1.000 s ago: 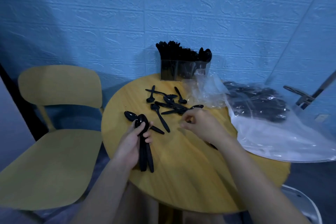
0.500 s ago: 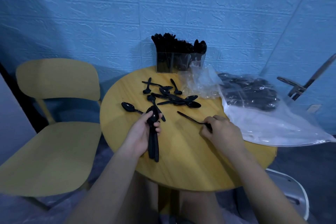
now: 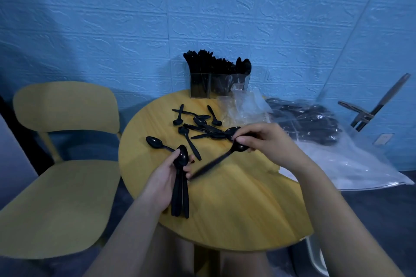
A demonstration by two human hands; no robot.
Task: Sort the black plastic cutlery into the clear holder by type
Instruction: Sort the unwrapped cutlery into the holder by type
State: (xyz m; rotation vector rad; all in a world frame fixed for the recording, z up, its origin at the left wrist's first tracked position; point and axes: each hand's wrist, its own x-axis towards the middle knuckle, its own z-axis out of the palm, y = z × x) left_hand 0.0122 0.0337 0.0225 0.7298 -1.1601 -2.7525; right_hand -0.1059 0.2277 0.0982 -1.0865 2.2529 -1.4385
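Over the round tabletop [image 3: 236, 204], left hand [image 3: 161, 183] gripping a spoon bundle [image 3: 180, 177], right hand [image 3: 267, 144] pinching one spoon [image 3: 222, 157] by its bowl, clear holder [image 3: 217, 84] at the far edge.

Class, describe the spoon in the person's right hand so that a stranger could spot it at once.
Find the round yellow table. Above its middle, the right hand pinches one black spoon by its bowl, its handle slanting towards the left hand. Unlike the loose spoons, it is lifted.
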